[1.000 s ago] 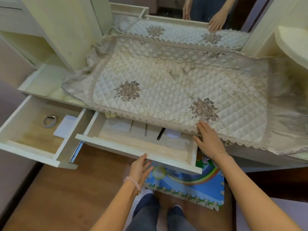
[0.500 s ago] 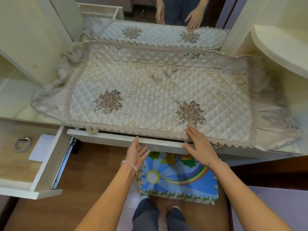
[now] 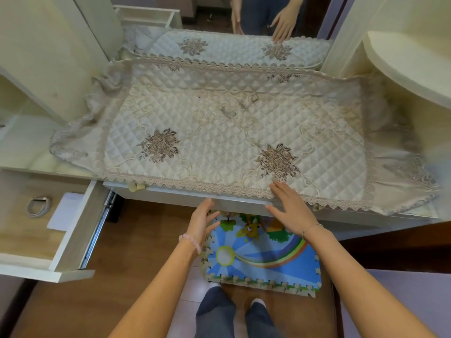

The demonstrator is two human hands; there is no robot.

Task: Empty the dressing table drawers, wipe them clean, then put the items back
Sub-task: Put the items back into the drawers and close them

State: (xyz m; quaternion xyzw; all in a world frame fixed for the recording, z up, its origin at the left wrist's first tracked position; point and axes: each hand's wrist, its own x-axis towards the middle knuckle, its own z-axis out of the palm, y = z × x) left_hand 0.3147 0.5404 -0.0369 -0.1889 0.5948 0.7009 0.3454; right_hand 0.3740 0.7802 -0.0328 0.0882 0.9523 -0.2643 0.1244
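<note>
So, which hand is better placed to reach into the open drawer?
Left, probably. The left hand holds nothing and is nearer the open drawer; the right hand rests on the quilted cloth, farther away.

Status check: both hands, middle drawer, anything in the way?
Left hand open, at shut white middle drawer front. Right hand open, on edge of beige quilted lace-trimmed cover. Side drawer open, silver ring and white paper inside.

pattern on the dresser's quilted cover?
Cream quilted cover: diamond stitching, brown floral embroidery; head view.
</note>
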